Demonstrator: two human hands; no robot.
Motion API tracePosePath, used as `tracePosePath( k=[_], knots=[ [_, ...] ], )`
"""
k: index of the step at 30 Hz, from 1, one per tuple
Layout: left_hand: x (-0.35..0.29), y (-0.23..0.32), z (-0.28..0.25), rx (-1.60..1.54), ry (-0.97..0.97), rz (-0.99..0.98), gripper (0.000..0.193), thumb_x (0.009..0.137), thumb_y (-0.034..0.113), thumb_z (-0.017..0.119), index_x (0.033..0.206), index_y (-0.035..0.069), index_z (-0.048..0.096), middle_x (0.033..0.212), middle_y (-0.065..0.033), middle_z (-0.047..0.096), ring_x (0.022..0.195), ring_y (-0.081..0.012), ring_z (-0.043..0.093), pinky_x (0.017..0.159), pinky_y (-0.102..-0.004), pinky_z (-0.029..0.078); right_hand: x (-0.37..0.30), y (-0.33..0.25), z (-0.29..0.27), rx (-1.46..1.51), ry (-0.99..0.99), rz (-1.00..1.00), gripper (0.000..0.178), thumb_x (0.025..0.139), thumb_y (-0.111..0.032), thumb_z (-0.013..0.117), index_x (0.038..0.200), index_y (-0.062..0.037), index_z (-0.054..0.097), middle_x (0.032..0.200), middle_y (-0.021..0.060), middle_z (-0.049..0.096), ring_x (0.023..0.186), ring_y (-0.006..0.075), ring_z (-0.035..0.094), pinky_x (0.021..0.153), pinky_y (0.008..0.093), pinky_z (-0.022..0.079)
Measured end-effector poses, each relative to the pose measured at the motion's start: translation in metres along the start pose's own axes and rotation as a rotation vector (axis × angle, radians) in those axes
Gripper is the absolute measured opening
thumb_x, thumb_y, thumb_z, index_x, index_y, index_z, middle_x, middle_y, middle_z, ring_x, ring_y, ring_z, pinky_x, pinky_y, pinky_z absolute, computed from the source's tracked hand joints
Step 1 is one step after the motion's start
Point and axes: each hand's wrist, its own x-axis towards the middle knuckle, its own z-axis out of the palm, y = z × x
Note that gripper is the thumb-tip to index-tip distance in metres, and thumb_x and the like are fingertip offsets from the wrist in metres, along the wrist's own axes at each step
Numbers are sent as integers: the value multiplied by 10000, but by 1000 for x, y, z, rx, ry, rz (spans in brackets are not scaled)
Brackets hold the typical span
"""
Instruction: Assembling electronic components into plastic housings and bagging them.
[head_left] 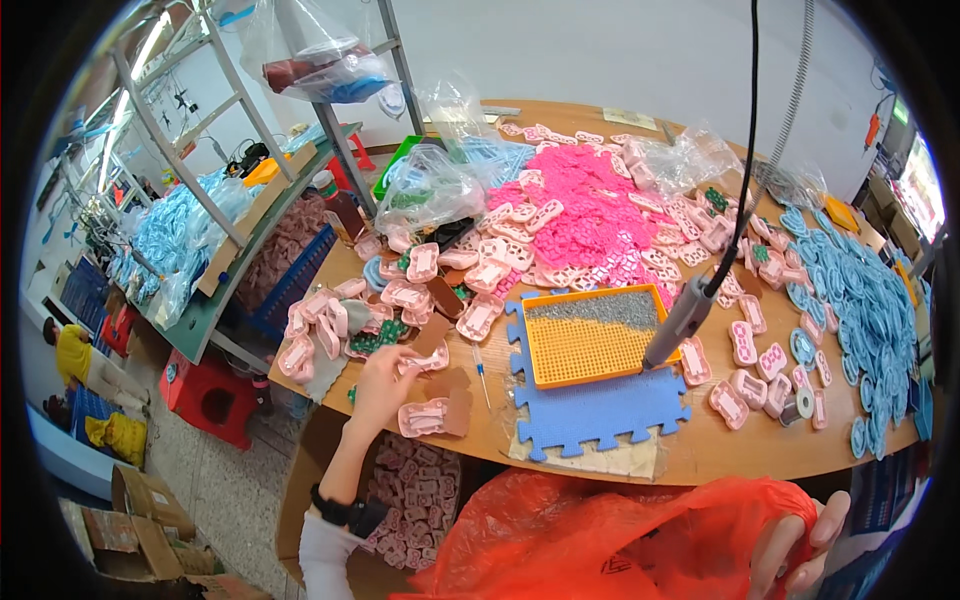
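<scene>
My left hand (pixel 377 388) reaches over the table's front left, its fingers pinched at the edge of a pink plastic shell (pixel 434 359). Just below it, another pink shell (pixel 424 417) lies against a piece of brown card (pixel 457 411). At the lower right, my right hand (pixel 800 548) grips the rim of a red plastic bag (pixel 600 535), which spreads along the table's front edge. The bag hides part of that hand.
An orange tray (pixel 590 375) of grey screws sits on a blue foam mat (pixel 600 415), with a hanging electric screwdriver (pixel 680 325) over it. Pink lattice pieces (pixel 590 210) and blue parts (pixel 870 330) heap behind and right. A carton (pixel 415 490) of pink parts stands below.
</scene>
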Motion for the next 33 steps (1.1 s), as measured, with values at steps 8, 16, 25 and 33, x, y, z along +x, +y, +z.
tracePosePath(
  k=[8,16,25,33],
  knots=[
    [26,-31,10,264,-358,19,633,652,167,765,1197,89,452,1121,-111,549,1119,-309,445,933,-393,360,42,12,-34,-203,-236,21,521,862,-1,464,1334,45,250,811,209,585,416,101,433,439,212,400],
    [24,-16,3,111,-152,45,574,683,228,753,1163,58,488,1062,-136,575,1043,-312,501,901,-398,393,45,18,-52,-210,-234,78,537,870,-31,458,1351,27,224,806,209,583,442,133,468,465,228,432],
    [34,-26,8,31,-90,29,371,753,242,706,1020,18,577,1008,-140,598,950,-307,553,832,-384,432,35,14,-61,-231,-167,135,517,886,-54,466,1347,1,237,835,200,569,452,133,498,479,228,462],
    [137,-42,32,340,227,-105,468,747,423,673,951,15,569,837,-171,616,770,-352,583,704,-420,458,0,18,-61,-265,160,3,376,856,-24,534,1155,-9,305,668,249,593,467,229,574,462,321,494]
  ],
)
